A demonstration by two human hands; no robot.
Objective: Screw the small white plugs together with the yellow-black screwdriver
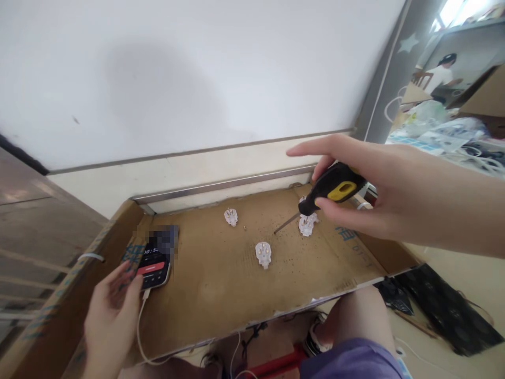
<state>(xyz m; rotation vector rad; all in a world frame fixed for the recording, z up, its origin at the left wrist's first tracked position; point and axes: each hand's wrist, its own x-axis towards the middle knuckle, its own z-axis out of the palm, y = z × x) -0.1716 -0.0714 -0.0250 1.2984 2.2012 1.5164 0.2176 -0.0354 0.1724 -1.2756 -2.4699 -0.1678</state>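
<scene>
My right hand (374, 189) grips a black and yellow screwdriver (335, 188), index finger lifted off the handle. Its shaft slants down to the left, with the tip close to the cardboard surface (213, 295). White plug parts with metal pins lie around it: one plug part (263, 255) in front, another plug part (231, 216) farther back, and a plug part (306, 224) right beside the shaft, partly overlapping more white pieces. A tiny brass-coloured piece (245, 228) lies between them. At the left, my left hand (112, 316) holds the near left edge of a lit phone (155, 263).
Cardboard side walls (51, 316) border the work surface. From the phone runs a white cable (140, 329) over the front edge. A white board (236, 68) stands behind. Another person (442, 76) sits far right, near bags and cables. My knees are below the front edge.
</scene>
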